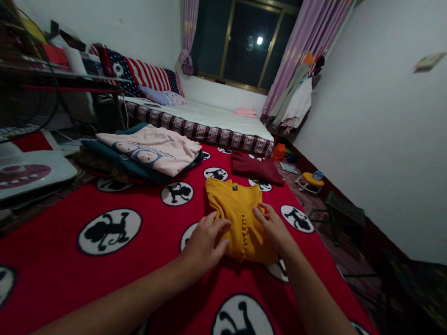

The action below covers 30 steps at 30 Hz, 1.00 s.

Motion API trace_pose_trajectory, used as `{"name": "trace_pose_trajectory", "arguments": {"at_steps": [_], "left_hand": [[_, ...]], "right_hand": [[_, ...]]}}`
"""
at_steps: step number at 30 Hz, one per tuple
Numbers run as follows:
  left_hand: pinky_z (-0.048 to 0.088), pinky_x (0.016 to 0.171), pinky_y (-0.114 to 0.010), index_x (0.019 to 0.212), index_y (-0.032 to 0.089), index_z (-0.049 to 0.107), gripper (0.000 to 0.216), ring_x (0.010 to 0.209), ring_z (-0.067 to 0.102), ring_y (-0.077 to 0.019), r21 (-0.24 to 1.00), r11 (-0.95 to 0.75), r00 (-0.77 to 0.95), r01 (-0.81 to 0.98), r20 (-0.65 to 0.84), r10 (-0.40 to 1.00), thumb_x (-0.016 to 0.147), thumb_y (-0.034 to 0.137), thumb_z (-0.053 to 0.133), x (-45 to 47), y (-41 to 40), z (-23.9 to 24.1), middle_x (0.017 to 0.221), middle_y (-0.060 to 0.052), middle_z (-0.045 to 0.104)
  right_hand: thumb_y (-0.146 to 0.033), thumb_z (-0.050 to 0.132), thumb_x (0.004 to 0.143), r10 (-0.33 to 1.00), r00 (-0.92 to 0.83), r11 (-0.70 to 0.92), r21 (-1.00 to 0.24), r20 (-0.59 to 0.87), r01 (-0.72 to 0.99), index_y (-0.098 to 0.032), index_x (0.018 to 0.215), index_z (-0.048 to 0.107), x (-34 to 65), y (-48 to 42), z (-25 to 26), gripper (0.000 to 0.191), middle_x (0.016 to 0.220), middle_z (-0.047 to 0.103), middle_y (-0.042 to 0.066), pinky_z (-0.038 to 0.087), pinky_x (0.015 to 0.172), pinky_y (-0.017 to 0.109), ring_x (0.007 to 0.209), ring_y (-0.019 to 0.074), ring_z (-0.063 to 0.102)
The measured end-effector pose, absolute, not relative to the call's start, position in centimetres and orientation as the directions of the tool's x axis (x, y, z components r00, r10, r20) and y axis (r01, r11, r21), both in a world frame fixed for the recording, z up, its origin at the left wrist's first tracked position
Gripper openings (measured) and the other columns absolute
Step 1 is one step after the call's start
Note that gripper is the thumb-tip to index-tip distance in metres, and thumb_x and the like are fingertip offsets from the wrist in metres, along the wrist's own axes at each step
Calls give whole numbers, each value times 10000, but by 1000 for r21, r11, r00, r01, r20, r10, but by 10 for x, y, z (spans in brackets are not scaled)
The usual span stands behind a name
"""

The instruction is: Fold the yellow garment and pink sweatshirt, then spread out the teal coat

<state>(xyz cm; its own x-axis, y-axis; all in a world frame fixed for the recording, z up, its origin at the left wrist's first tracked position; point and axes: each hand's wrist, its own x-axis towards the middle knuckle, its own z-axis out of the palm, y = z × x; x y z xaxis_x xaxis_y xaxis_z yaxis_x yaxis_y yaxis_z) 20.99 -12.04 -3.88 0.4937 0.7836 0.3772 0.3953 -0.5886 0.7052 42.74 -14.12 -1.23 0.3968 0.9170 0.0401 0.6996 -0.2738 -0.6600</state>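
A folded mustard-yellow top [234,222] lies on the red blanket [144,287], its neckline at the far end and a row of buttons down the front. My left hand [206,240] rests on its left edge, fingers and thumb apart. On the opposite edge, my right hand [272,225] touches the fabric with its fingers apart; the undersides of both hands are hidden. Beyond the top lies a folded maroon garment [255,168]. To the left is a pile of clothes with a pale pink printed shirt [161,147] on top.
A fan with a white base [27,171] stands at the left, near a cluttered desk [82,77]. A low bed [211,117] lies under the window. Along the right wall are a yellow stool [312,179] and a dark folding stool [343,210].
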Motion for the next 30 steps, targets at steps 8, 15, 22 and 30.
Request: {"name": "trace_pose_trajectory", "arguments": {"at_steps": [8,15,22,30], "left_hand": [[325,1070,-549,1326,167,506,687,1276,375,-391,485,-757,745,437,277,607,660,206,671,234,-171,-35,1381,-192,454],[496,779,-317,825,222,717,176,837,638,-217,790,-586,645,177,357,676,843,310,566,215,-133,-14,949,-67,706],[428,907,-389,998,189,674,216,1021,568,-251,660,-583,386,473,439,811,864,218,506,222,-42,-40,1050,-86,665],[318,1037,-490,1204,261,604,348,1240,410,-287,452,-648,573,613,311,758,864,251,529,237,-45,-71,1353,-71,507]], "right_hand": [[-776,451,752,980,191,-193,-21,-63,981,-166,1216,573,355,-126,23,776,1041,670,195,471,809,446,1012,371,629],[-437,513,784,962,263,-237,-245,78,940,-231,1068,653,390,-114,0,378,947,692,92,470,713,327,875,268,660],[-447,526,646,876,473,-185,-835,100,519,-171,665,600,463,-112,5,287,599,602,14,436,535,271,596,182,562],[-413,550,687,708,528,-117,-660,468,742,-105,857,699,554,24,91,382,713,680,68,495,629,309,691,220,637]]}}
